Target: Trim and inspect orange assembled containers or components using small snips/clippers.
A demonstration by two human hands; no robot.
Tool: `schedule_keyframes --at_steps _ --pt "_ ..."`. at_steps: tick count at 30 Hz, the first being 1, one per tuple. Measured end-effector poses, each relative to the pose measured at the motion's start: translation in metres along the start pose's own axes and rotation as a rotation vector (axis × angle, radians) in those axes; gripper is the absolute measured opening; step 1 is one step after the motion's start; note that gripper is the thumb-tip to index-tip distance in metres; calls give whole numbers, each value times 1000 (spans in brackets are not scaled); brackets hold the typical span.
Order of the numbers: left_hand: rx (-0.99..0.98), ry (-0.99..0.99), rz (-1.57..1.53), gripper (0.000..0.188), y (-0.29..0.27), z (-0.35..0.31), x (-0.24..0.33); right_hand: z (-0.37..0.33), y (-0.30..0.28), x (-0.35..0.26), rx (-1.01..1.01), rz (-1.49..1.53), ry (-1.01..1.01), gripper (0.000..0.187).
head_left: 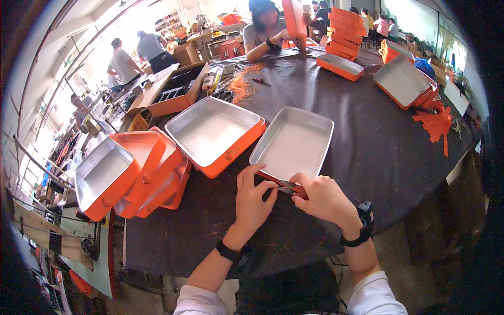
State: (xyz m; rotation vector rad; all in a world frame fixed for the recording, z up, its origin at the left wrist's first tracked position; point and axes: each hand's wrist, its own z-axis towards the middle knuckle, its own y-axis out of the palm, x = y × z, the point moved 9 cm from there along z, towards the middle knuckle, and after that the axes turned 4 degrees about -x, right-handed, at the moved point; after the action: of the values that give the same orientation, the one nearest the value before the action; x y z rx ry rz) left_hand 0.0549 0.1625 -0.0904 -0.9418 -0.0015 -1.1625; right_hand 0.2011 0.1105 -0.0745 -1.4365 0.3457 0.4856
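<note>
We have a big, dark, shiny-topped table (367, 173) in front of us. On the left lies a pile of orange boxes with grey insides (152, 152). An orange, rectangular, grey-lined box (295, 142) lies near us in the middle, open side up. At its near edge, our bare left hand (253, 198) bends finger and thumb close; we cannot tell whether they pinch anything. Our bare right hand (328, 197) grips a small metal hand tool with reddish handles (299, 191).
</note>
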Motion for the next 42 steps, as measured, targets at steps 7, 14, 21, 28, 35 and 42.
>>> schedule_keyframes --at_steps 7,14,21,28,35,42 --pt "-134 75 49 19 24 1 -4 11 -1 22 0 60 55 34" --pt "-78 50 -142 11 30 4 -16 12 -5 18 110 4 -26 34" --pt "-87 -3 -197 13 34 4 -28 6 -21 10 139 -147 12 36" --pt "-106 -14 -228 10 34 4 -25 4 5 -9 109 -379 12 31" --pt "-93 -1 -194 10 30 3 -21 2 2 -18 161 -478 -82 25" --pt "-107 11 -187 12 32 3 -21 3 1 -16 166 -443 -84 22"
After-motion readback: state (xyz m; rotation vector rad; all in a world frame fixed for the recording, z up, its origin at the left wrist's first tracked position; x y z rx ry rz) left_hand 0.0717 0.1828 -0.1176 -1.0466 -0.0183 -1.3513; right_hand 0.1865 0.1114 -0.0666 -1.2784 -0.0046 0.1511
